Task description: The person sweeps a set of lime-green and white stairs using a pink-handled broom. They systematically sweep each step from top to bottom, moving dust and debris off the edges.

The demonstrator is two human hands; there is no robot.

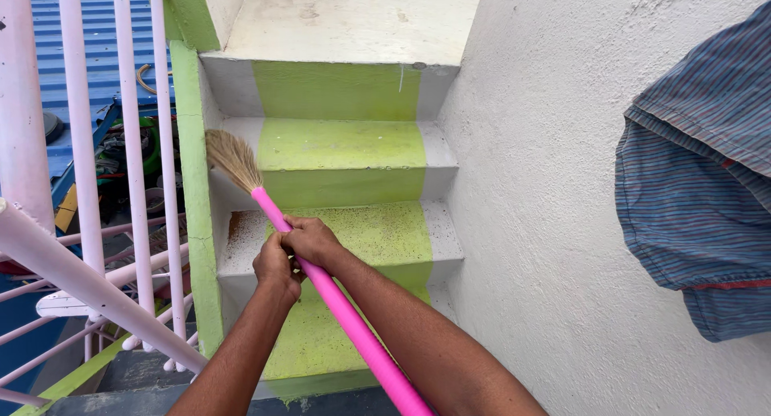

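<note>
Sweeping is the step you are carrying out: you are holding a broom (321,273) by its pink handle, both hands wrapped close together around the upper part of the shaft. Your left hand (275,265) is clamped on the handle from the left side, and your right hand (312,241) is gripping it just above, fingers curled over the top, the two hands touching. The handle is running diagonally from the bottom of the view up and to the left, and the straw bristles (233,159) are resting at the left end of a stair step (345,143), against the green-painted edge by the pink railing (132,183).

You are standing below, facing up a flight painted with a lime green stripe down the middle. Brown grit (241,223) is lying on the step just below the bristles, thickest at its left corner and scattered across the green stripe.

Judging from this, the bristles are sitting one step above the dirt, so the next stroke is calling for a pull across and down toward you. A white wall (546,223) is standing on the right, with a striped blue cloth (699,207) hanging by it.
</note>
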